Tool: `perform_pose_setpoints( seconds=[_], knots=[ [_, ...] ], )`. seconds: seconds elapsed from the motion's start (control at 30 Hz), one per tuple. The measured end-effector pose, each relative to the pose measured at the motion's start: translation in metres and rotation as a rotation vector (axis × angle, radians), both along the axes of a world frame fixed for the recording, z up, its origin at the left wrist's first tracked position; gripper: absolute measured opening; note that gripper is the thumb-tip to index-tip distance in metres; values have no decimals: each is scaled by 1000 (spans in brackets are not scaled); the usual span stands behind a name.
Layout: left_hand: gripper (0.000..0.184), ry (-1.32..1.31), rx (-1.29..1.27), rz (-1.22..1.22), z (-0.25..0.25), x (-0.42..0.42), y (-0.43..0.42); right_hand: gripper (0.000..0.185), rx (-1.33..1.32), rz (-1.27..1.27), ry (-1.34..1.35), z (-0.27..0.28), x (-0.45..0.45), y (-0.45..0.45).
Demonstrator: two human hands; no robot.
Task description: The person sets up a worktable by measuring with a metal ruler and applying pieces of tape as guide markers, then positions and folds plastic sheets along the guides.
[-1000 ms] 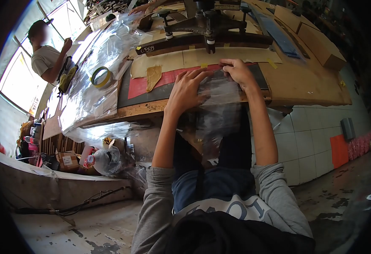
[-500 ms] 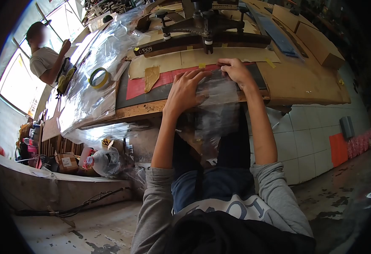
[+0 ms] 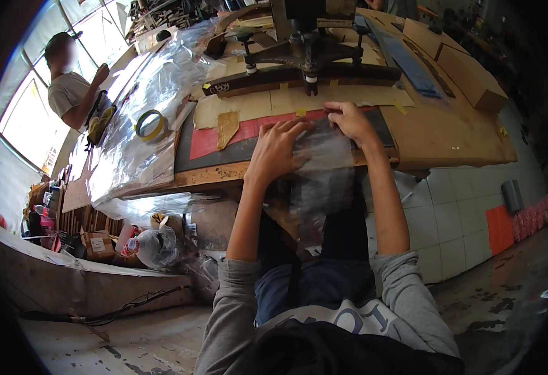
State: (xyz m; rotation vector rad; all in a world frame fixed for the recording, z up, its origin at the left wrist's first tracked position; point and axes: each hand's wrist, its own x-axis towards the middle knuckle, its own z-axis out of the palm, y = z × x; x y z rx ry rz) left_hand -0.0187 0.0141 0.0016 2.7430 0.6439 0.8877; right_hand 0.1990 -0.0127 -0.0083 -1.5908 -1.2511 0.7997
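Observation:
A clear plastic film [image 3: 324, 172] hangs over the front edge of the workbench, between my hands and down toward my lap. My left hand [image 3: 275, 153] lies palm down at the film's left side, fingers stretched out over the red sheet [image 3: 206, 144]. At the film's upper right, my right hand [image 3: 350, 125] has its fingers curled in a pinch on it. The red sheet lies on a dark mat [image 3: 205, 159], partly under a tan board [image 3: 243, 107]. An irregular brown piece [image 3: 227, 130] rests on the red sheet.
A press with a dark crossbar [image 3: 305, 78] stands just beyond my hands. A tape roll [image 3: 150, 125] sits on plastic sheeting [image 3: 136, 156] at left. Cardboard boxes [image 3: 471, 78] are at right. Another person [image 3: 74, 94] stands at far left. A large clear bottle [image 3: 156, 247] is below the bench.
The bench and press sit slightly lower in the view, as the camera has tilted a little. Both hands keep nearly the same place on the film, whose hanging part sways slightly.

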Motion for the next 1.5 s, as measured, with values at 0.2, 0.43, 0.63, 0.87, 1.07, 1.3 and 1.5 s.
perform_pose_setpoints(
  seconds=[0.2,0.43,0.63,0.87,1.07,1.3,1.5],
  knots=[
    [47,36,38,16,-4,0,2,27,431,-313,-622,12,-28,-59],
    [61,100,56,40,-5,-1,2,29,440,-527,-647,8,28,-114],
    [62,101,41,75,-6,-1,-3,47,476,-495,-755,6,7,-122],
    [59,75,113,141,-4,3,-16,47,633,-357,-961,-18,-65,-117],
    [41,-14,98,121,1,13,-35,40,560,-331,-965,-24,-91,-97],
    [42,-266,65,206,-17,23,-53,30,586,-495,-914,-37,-109,-87],
    [40,-367,34,219,-29,23,-49,30,659,-525,-925,-44,-107,-81]
  ],
)
